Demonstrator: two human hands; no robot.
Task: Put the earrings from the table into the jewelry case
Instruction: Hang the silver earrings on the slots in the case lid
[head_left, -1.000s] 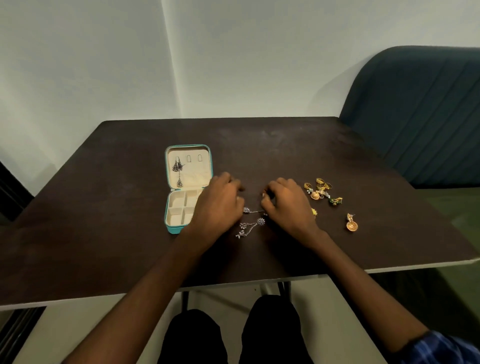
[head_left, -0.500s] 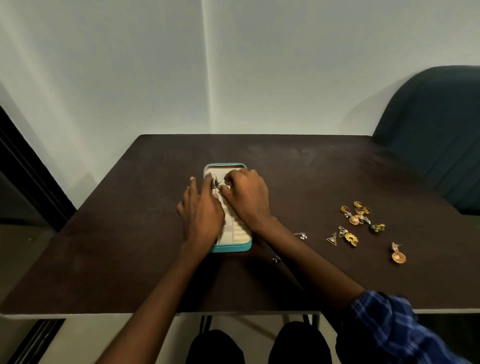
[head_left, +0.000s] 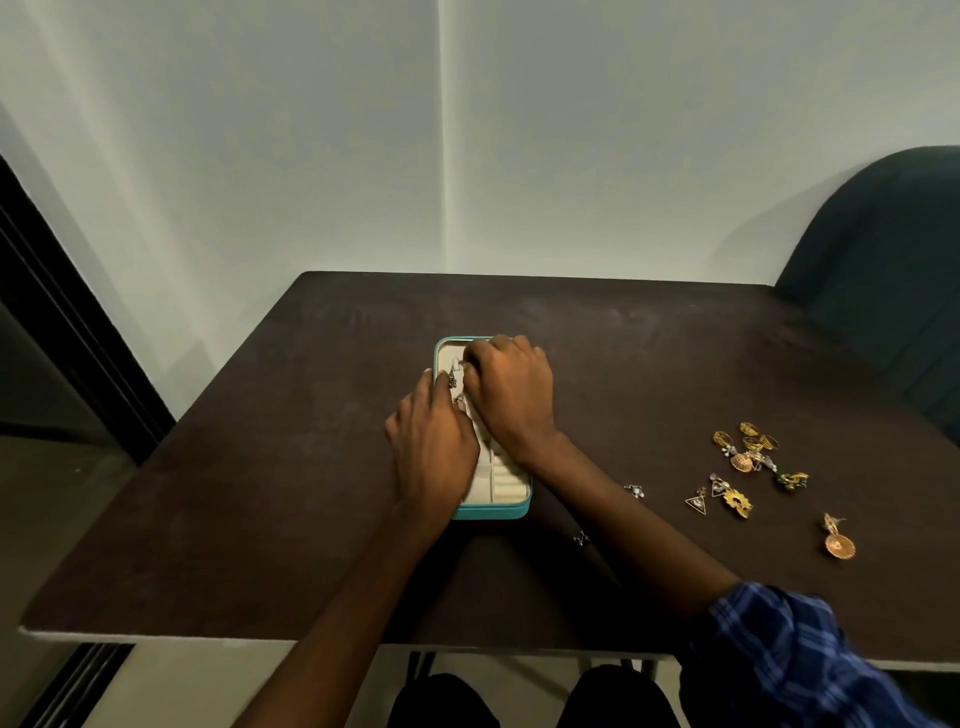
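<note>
The teal jewelry case (head_left: 492, 512) lies open on the dark table (head_left: 291, 519), with cream compartments near me and the earring panel farther away. My right hand (head_left: 511, 395) curls over the panel and pinches a small silver earring (head_left: 458, 365) against it. Beside it, my left hand (head_left: 431, 447) lies over the case's left side, its stretched fingers touching a dark earring (head_left: 451, 381) on the panel. Loose gold earrings (head_left: 748, 452) lie at the right. Nearer me are a triangle earring (head_left: 696, 503), a sunflower-shaped earring (head_left: 737, 501) and a round orange earring (head_left: 837, 543).
Two tiny silver pieces (head_left: 635, 490) (head_left: 581, 539) lie beside my right forearm. A dark teal chair (head_left: 883, 270) stands at the table's far right corner. White walls rise behind the table, and a dark door frame (head_left: 78, 332) stands at the left.
Both hands left the silver earrings at the table's middle and moved onto the open case. Over the last half second they have shifted only slightly on the panel.
</note>
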